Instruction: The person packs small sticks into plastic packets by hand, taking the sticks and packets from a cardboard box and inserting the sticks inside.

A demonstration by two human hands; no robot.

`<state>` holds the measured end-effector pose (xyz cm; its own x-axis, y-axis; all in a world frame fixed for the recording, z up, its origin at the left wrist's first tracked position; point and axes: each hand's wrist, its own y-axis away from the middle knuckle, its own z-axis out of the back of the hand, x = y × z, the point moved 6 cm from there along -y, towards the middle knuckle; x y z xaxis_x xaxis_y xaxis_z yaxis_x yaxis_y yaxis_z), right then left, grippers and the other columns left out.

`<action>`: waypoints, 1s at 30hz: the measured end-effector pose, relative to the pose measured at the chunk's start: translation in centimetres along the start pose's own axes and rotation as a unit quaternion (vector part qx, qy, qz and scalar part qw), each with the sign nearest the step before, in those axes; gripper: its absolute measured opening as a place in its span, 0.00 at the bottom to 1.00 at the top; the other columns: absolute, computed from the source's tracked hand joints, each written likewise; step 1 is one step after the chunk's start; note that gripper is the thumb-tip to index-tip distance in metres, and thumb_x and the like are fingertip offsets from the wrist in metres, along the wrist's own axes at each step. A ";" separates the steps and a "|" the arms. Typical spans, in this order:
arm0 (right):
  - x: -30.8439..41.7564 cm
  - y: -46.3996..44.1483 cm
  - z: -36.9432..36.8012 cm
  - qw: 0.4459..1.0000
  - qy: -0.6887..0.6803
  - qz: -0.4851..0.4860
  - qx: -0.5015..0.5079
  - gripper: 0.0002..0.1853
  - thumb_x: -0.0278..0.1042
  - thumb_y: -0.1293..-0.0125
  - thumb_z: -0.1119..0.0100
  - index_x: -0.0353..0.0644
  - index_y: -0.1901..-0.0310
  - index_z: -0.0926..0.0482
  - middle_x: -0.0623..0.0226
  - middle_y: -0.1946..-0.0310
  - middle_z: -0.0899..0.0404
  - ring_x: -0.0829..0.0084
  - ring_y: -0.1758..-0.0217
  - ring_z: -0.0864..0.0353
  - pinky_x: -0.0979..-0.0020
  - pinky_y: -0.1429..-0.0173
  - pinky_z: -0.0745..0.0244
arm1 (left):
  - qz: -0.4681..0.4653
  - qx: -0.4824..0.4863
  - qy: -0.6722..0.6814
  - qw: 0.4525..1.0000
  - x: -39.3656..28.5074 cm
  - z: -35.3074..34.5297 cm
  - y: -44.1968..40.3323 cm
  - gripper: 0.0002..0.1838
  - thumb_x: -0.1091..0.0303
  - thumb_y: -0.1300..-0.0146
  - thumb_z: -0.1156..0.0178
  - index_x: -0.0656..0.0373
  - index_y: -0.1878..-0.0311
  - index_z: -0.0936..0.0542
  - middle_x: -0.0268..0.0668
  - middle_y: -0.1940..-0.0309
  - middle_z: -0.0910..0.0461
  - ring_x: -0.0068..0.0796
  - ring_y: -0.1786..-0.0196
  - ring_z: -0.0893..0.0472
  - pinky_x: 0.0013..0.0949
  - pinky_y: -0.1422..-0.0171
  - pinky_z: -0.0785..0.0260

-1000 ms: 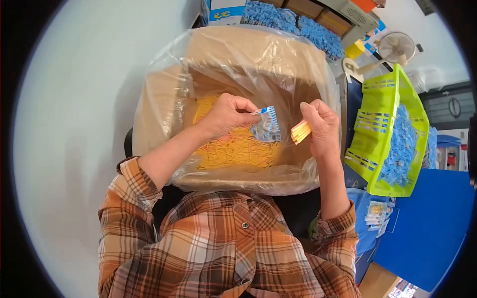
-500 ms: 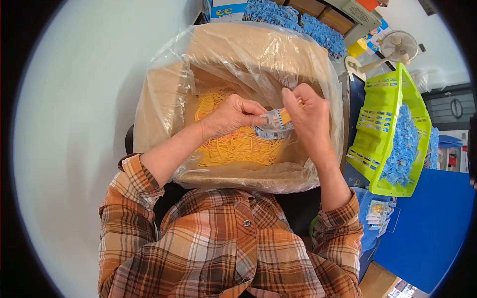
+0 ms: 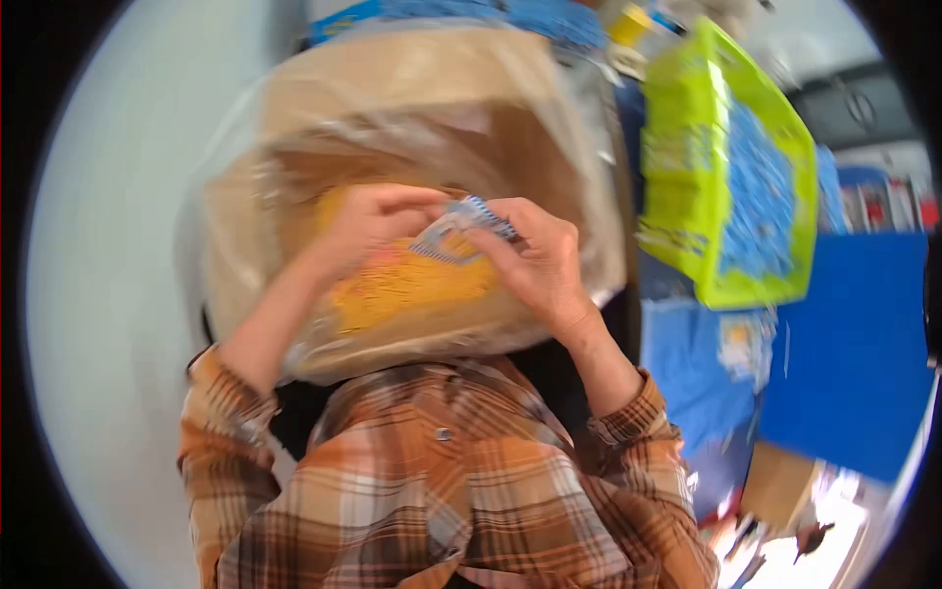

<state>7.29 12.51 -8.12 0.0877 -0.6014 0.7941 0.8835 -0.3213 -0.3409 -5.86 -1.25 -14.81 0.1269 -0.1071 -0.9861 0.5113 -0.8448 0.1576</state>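
Our right hand has dropped nearer us.
It pinches the small clear, blue-edged plastic packet over the plastic-lined brown cardboard box, slanting leftward to our left hand (grip unclear).

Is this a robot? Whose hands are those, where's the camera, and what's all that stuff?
No robot, just a person with two bare hands. One camera, worn on the head, looks down and takes every picture, so you see their checked shirt. The right hand holds a small packet. The left hand is right by it; blur hides whether it grips. Below, a yellow pile lies in a plastic-lined box. On the right, a green basket holds blue things, too blurry to name.
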 end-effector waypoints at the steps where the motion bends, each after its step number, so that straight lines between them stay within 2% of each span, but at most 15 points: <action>1: 0.6 1.5 2.4 1.000 -0.001 -0.026 0.007 0.12 0.30 0.45 0.29 0.37 0.60 0.19 0.60 0.68 0.18 0.73 0.66 0.17 0.75 0.63 0.25 | 0.002 -0.001 0.022 1.000 0.2 0.1 -0.1 0.17 0.66 0.32 0.41 0.66 0.44 0.22 0.37 0.57 0.17 0.23 0.56 0.19 0.28 0.48 0.26; 5: -0.5 10.0 12.9 0.985 -0.033 -0.161 0.057 0.10 0.25 0.45 0.30 0.36 0.60 0.17 0.64 0.68 0.16 0.76 0.65 0.18 0.75 0.61 0.24 | -0.013 0.010 0.010 1.000 0.5 1.3 -0.3 0.19 0.66 0.31 0.42 0.65 0.41 0.25 0.39 0.54 0.17 0.26 0.51 0.19 0.30 0.43 0.28; 9: -5.7 20.1 25.1 0.922 -0.010 -0.348 -0.167 0.11 0.26 0.45 0.30 0.35 0.59 0.17 0.70 0.69 0.17 0.79 0.66 0.20 0.76 0.62 0.25 | 0.014 0.014 0.024 1.000 0.6 1.3 -0.2 0.20 0.65 0.32 0.41 0.65 0.41 0.25 0.39 0.55 0.17 0.26 0.52 0.19 0.30 0.43 0.29; 11: -8.3 22.6 31.4 0.875 0.207 -0.328 -0.291 0.09 0.23 0.45 0.32 0.35 0.61 0.17 0.70 0.70 0.17 0.82 0.70 0.20 0.80 0.66 0.27 | 0.040 0.015 0.016 0.999 0.6 1.4 -0.1 0.20 0.64 0.33 0.40 0.65 0.41 0.25 0.38 0.55 0.17 0.26 0.52 0.19 0.30 0.43 0.29; 12: -10.1 24.0 34.2 0.847 0.254 -0.354 -0.305 0.12 0.26 0.44 0.32 0.34 0.59 0.18 0.67 0.68 0.16 0.80 0.68 0.19 0.78 0.63 0.26 | 0.061 0.028 -0.018 0.998 0.0 1.1 0.0 0.20 0.65 0.34 0.40 0.65 0.42 0.24 0.38 0.55 0.17 0.25 0.52 0.19 0.29 0.44 0.29; 13: -12.2 25.5 37.0 0.820 0.294 -0.379 -0.311 0.14 0.30 0.43 0.32 0.33 0.56 0.18 0.63 0.66 0.16 0.77 0.65 0.18 0.76 0.60 0.25 | 0.089 0.034 -0.055 0.994 -1.3 0.3 0.0 0.19 0.65 0.34 0.39 0.66 0.44 0.23 0.38 0.56 0.17 0.25 0.53 0.19 0.29 0.46 0.29; 15: -15.6 26.6 39.7 0.770 0.528 -0.272 -0.232 0.19 0.35 0.42 0.31 0.31 0.52 0.19 0.54 0.61 0.16 0.67 0.58 0.17 0.69 0.51 0.25 | 0.120 0.056 -0.133 0.982 -3.3 0.0 1.2 0.17 0.66 0.35 0.39 0.66 0.47 0.22 0.36 0.57 0.17 0.25 0.54 0.19 0.28 0.48 0.28; 16: -17.0 26.8 40.0 0.776 0.526 -0.265 -0.227 0.22 0.39 0.41 0.32 0.31 0.50 0.20 0.48 0.57 0.18 0.57 0.51 0.20 0.62 0.42 0.28 | 0.126 0.080 -0.174 0.973 -4.4 -0.3 1.3 0.16 0.66 0.35 0.39 0.65 0.48 0.21 0.35 0.58 0.17 0.25 0.55 0.19 0.28 0.49 0.28; 17: -16.5 25.8 39.0 0.730 0.607 -0.216 -0.228 0.24 0.42 0.41 0.32 0.31 0.49 0.21 0.48 0.56 0.18 0.54 0.50 0.20 0.60 0.42 0.29 | 0.116 0.098 -0.195 0.969 -4.6 0.1 1.4 0.14 0.66 0.36 0.38 0.66 0.52 0.19 0.35 0.61 0.16 0.24 0.57 0.19 0.28 0.51 0.28; 19: -13.8 23.6 37.1 0.739 0.602 -0.168 -0.253 0.25 0.45 0.40 0.32 0.34 0.48 0.21 0.49 0.50 0.20 0.52 0.46 0.23 0.58 0.42 0.29 | 0.069 0.125 -0.279 0.950 -4.2 0.8 0.6 0.12 0.66 0.39 0.36 0.65 0.57 0.17 0.37 0.65 0.16 0.24 0.60 0.18 0.29 0.54 0.27; 21: -11.9 22.8 34.7 0.707 0.627 -0.145 -0.292 0.21 0.39 0.39 0.34 0.33 0.49 0.21 0.51 0.49 0.21 0.53 0.45 0.24 0.58 0.41 0.30 | 0.021 0.128 -0.421 0.898 -2.6 0.4 -2.0 0.10 0.67 0.43 0.34 0.62 0.61 0.17 0.40 0.66 0.16 0.30 0.63 0.17 0.33 0.57 0.26; 24: -9.8 22.5 29.8 0.724 0.633 -0.089 -0.259 0.17 0.33 0.38 0.35 0.33 0.49 0.21 0.53 0.47 0.22 0.53 0.43 0.25 0.57 0.40 0.31 | 0.019 0.104 -0.573 0.813 4.8 -0.5 -6.8 0.12 0.64 0.48 0.31 0.59 0.62 0.17 0.42 0.65 0.16 0.41 0.62 0.17 0.40 0.56 0.26; 26: -8.7 22.7 27.0 0.748 0.615 -0.088 -0.233 0.16 0.29 0.38 0.36 0.34 0.50 0.21 0.53 0.45 0.23 0.54 0.43 0.26 0.57 0.40 0.32 | 0.015 0.068 -0.572 0.817 9.7 -0.7 -9.3 0.20 0.60 0.53 0.27 0.56 0.57 0.17 0.42 0.62 0.16 0.43 0.57 0.18 0.43 0.52 0.27; 29: -6.7 22.8 23.9 0.783 0.584 -0.095 -0.192 0.14 0.23 0.39 0.37 0.37 0.50 0.20 0.54 0.46 0.24 0.56 0.43 0.26 0.59 0.41 0.30 | -0.065 -0.006 -0.621 0.781 11.2 -2.0 -10.8 0.28 0.58 0.58 0.25 0.54 0.51 0.18 0.42 0.57 0.17 0.43 0.51 0.19 0.44 0.48 0.28; 30: -6.2 22.8 23.2 0.793 0.575 -0.086 -0.182 0.13 0.22 0.39 0.37 0.37 0.51 0.20 0.54 0.46 0.23 0.56 0.45 0.26 0.59 0.43 0.29 | -0.030 -0.006 -0.626 0.779 11.8 -2.2 -11.1 0.29 0.59 0.59 0.25 0.53 0.49 0.19 0.42 0.56 0.17 0.43 0.50 0.20 0.44 0.48 0.28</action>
<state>37.56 25.84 -9.16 -0.6817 -0.7284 -0.0684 0.6278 -0.5344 -0.5660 -8.15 8.05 -28.07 -0.8231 -0.5004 -0.2685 0.4922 -0.8645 0.1022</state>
